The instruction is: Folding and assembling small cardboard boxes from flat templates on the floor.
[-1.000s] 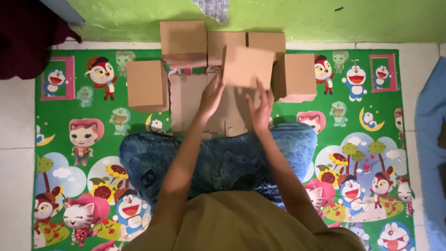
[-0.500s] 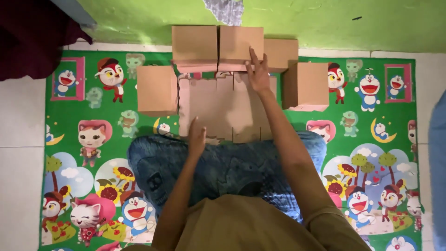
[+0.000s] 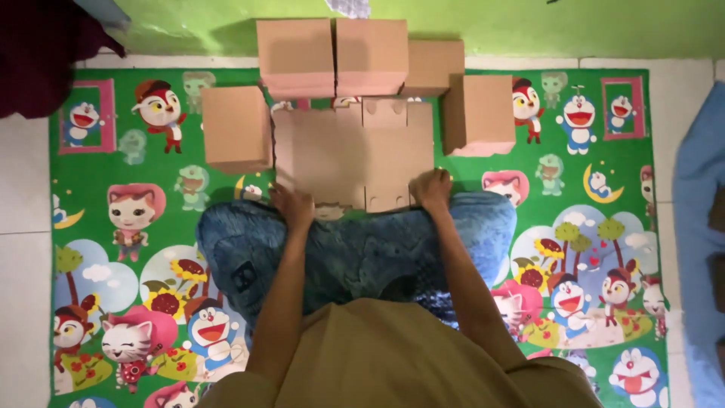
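On the mat (image 3: 113, 159), flat cardboard (image 3: 355, 155) lies crosswise.

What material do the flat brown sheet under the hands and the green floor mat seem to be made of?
Flat sheet: probably cardboard, matte brown, with cut flaps and fold lines. Floor mat: looks like smooth plastic or foam with glossy printed cartoons; which one is unclear.

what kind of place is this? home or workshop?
Likely a home floor, not a workshop: a cartoon-print play mat on white floor tiles against a green wall, with both hands on flat cardboard among folded boxes.
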